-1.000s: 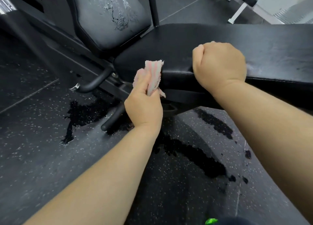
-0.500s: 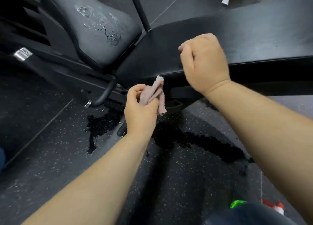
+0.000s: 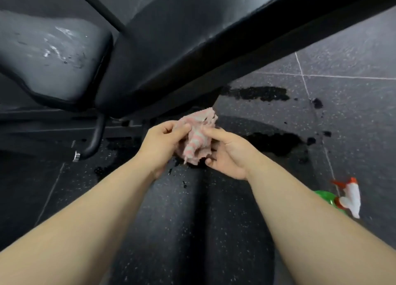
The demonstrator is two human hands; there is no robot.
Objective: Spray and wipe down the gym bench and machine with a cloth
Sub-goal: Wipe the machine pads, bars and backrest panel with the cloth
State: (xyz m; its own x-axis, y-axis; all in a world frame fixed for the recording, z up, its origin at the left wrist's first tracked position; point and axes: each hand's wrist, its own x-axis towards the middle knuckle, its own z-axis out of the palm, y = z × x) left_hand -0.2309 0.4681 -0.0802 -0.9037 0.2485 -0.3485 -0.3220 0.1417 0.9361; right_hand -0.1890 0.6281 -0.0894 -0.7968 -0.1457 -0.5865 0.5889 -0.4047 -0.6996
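Between both hands' fingers [image 3: 211, 133], the cloth [image 3: 198, 139] sits bunched.

Two hands show: the left hand [image 3: 160, 144] and the right hand [image 3: 230, 156]. Both are bare. Behind each hand is a bare arm, the left arm [image 3: 90, 227] and the right arm [image 3: 310, 220]. The arms look smooth and get wider farther from the hands. The fingers [image 3: 214, 133] look short and thick.
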